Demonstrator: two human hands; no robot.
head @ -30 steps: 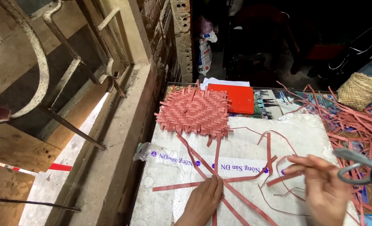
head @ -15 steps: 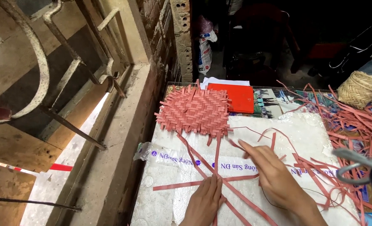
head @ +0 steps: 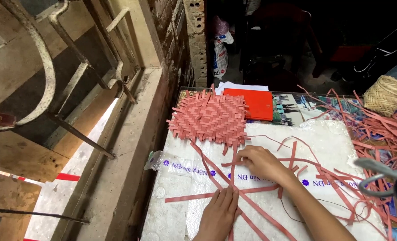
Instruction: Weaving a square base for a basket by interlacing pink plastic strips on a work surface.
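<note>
- While my right hand (head: pixel 263 163) pinches a red strip (head: pixel 234 158) just below the woven mat (head: pixel 208 117), its grip is closed on that strip's upper end, where it leaves the weave.
- My left hand (head: pixel 218 214) lies flat with fingers pressed together, pinning the crossing strips (head: pixel 252 203) to the table (head: pixel 323 143), nearer me than the grip.
- I judge these strips to be thin, light and floppy; they would likely bend or kink if taken mid-length, so holding close to the mat's edge looks best.
- The mat looks limp and loosely locked; a hard pull from the grip could shift its outer rows.
- Right of the grip, loose strips (head: pixel 386 134) tangle in a heap and could snag; a basket (head: pixel 388 94) sits beyond them.
- Beyond the mat lies a red sheet (head: pixel 257 103).
</note>
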